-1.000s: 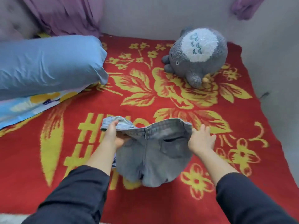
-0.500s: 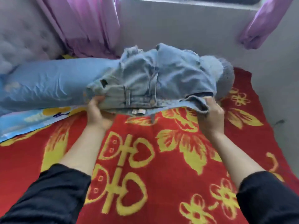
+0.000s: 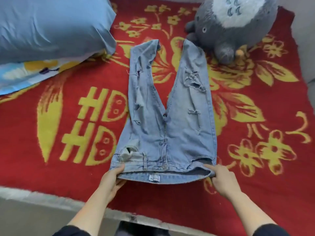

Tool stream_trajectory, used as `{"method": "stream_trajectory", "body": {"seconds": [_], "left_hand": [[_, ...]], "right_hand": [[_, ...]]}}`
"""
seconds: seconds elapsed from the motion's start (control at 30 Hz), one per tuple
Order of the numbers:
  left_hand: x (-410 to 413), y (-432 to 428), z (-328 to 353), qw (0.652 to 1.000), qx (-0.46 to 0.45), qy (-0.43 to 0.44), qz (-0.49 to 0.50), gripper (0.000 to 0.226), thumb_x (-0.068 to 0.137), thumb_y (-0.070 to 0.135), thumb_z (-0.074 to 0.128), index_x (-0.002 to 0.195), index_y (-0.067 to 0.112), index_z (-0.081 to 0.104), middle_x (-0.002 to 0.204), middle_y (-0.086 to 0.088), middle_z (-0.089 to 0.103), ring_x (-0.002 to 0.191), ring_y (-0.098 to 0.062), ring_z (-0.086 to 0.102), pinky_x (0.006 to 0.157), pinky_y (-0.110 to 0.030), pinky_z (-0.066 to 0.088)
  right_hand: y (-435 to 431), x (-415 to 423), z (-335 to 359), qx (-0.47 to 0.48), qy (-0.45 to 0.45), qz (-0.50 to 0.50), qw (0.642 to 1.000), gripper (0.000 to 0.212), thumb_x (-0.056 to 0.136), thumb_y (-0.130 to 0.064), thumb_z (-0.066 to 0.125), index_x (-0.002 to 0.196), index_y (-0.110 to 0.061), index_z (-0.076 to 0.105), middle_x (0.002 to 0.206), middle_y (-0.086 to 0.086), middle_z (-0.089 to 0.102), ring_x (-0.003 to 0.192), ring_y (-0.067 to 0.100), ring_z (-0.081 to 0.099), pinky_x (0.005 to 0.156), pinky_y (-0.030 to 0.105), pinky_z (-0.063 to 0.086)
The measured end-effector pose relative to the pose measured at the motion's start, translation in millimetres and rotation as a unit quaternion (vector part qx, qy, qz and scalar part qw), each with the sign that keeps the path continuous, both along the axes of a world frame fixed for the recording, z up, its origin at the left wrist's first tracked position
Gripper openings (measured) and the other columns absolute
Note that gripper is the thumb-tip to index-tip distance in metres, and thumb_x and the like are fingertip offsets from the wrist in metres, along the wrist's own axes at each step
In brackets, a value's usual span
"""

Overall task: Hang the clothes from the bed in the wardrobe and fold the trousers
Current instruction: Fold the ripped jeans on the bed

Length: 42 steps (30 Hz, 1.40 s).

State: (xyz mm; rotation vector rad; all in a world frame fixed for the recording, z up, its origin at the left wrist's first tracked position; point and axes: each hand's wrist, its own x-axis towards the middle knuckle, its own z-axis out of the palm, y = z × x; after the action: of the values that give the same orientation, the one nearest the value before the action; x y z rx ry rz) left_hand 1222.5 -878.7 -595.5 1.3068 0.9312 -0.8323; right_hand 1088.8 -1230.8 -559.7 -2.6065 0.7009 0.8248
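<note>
A pair of light blue ripped jeans (image 3: 170, 126) lies spread flat, front side up, on the red and yellow blanket (image 3: 68, 171) of the bed. The waistband is toward me and both legs point away, splayed in a V. My left hand (image 3: 112, 178) grips the left end of the waistband. My right hand (image 3: 221, 179) pinches the right end of the waistband. The far leg ends almost touch the plush toy.
A grey and white plush toy (image 3: 228, 23) sits at the back right. A blue pillow (image 3: 51, 26) lies at the back left on a patterned sheet (image 3: 25, 74). The bed's near edge (image 3: 51, 198) runs just below my hands. A grey wall (image 3: 306, 40) bounds the right side.
The jeans were bunched, then flung up in the air by the waistband; now they lie spread out flat on the blanket. Both hands have come back toward the bed's near edge.
</note>
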Motion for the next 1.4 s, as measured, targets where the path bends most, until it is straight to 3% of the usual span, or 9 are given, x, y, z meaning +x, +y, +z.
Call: {"method": "stream_trajectory", "body": {"seconds": [0.13,0.23,0.33,0.47,0.6,0.8,0.93,1.17,1.4], "left_hand": [[-32,34,-9,0.995,-0.065,0.055,-0.05,0.034,0.082,0.009,0.064,0.116,0.012,0.063,0.106,-0.008,0.071,0.099,-0.023,0.065,0.078,-0.039,0.051],[-54,44,-24,0.97,0.118,0.071,-0.202,0.043,0.084,-0.004,0.065,0.124,0.005,0.053,0.098,-0.014,0.069,0.084,-0.027,0.065,0.07,-0.037,0.051],[-61,36,-38,0.911,0.266,0.008,-0.314,0.065,0.074,0.0,0.075,0.13,0.007,0.043,0.103,-0.017,0.066,0.091,-0.031,0.063,0.083,-0.041,0.05],[-66,18,-46,0.857,0.323,-0.089,-0.393,0.077,0.071,0.013,0.077,0.135,0.012,0.033,0.122,-0.016,0.056,0.108,-0.035,0.056,0.085,-0.039,0.046],[-72,9,-47,0.736,0.406,-0.181,-0.511,0.099,0.082,0.006,0.066,0.15,0.029,-0.002,0.136,-0.015,0.025,0.105,-0.034,0.05,0.074,-0.035,0.045],[-65,12,-53,0.536,0.448,-0.219,-0.681,0.087,0.082,-0.004,0.051,0.149,0.027,0.005,0.149,-0.017,0.004,0.107,-0.028,0.045,0.067,-0.03,0.048],[-59,22,-54,0.527,0.419,-0.228,-0.704,0.074,0.078,-0.01,0.051,0.137,0.025,0.026,0.144,-0.012,0.013,0.098,-0.026,0.047,0.057,-0.029,0.039],[-55,23,-48,0.483,0.424,-0.248,-0.725,0.076,0.079,-0.006,0.052,0.141,0.025,0.022,0.142,-0.013,0.019,0.101,-0.027,0.048,0.058,-0.029,0.039],[-58,28,-54,0.537,0.407,-0.271,-0.687,0.067,0.075,-0.012,0.049,0.134,0.018,0.033,0.137,-0.012,0.021,0.092,-0.029,0.048,0.056,-0.032,0.036]], "right_hand": [[0,-44,-19,-0.049,0.051,0.044,0.997,0.072,0.086,-0.012,0.046,0.142,-0.053,0.03,0.143,-0.006,0.044,0.134,0.017,0.035,0.097,0.034,0.036],[10,-68,-37,-0.038,0.169,0.056,0.983,0.065,0.089,-0.02,0.045,0.147,-0.044,0.027,0.157,-0.004,0.02,0.143,0.021,0.017,0.109,0.043,0.027],[26,-68,-55,-0.02,0.134,0.036,0.99,0.059,0.09,-0.031,0.048,0.146,-0.03,0.03,0.151,-0.001,0.03,0.139,0.021,0.025,0.106,0.041,0.031],[52,-55,-74,-0.014,0.074,0.062,0.995,0.053,0.093,-0.041,0.049,0.14,-0.023,0.035,0.141,-0.002,0.04,0.132,0.021,0.034,0.1,0.038,0.035],[66,-43,-85,-0.057,0.079,0.083,0.992,0.049,0.09,-0.038,0.053,0.132,-0.019,0.037,0.13,0.002,0.043,0.121,0.024,0.044,0.092,0.039,0.041],[67,-35,-96,-0.129,0.082,0.198,0.968,0.043,0.088,-0.013,0.051,0.13,-0.009,0.038,0.12,0.008,0.051,0.108,0.028,0.053,0.082,0.036,0.044],[67,-31,-95,-0.134,0.074,0.233,0.96,0.037,0.093,-0.012,0.046,0.128,-0.003,0.037,0.117,0.012,0.051,0.104,0.029,0.055,0.077,0.035,0.045],[76,-27,-97,-0.168,0.094,0.254,0.948,0.034,0.095,0.002,0.026,0.129,0.006,0.031,0.12,0.027,0.048,0.102,0.036,0.059,0.08,0.041,0.054],[57,-38,-91,-0.14,0.041,0.212,0.966,0.037,0.083,0.001,0.054,0.119,-0.008,0.051,0.106,0.007,0.056,0.092,0.026,0.063,0.06,0.033,0.045]]}}
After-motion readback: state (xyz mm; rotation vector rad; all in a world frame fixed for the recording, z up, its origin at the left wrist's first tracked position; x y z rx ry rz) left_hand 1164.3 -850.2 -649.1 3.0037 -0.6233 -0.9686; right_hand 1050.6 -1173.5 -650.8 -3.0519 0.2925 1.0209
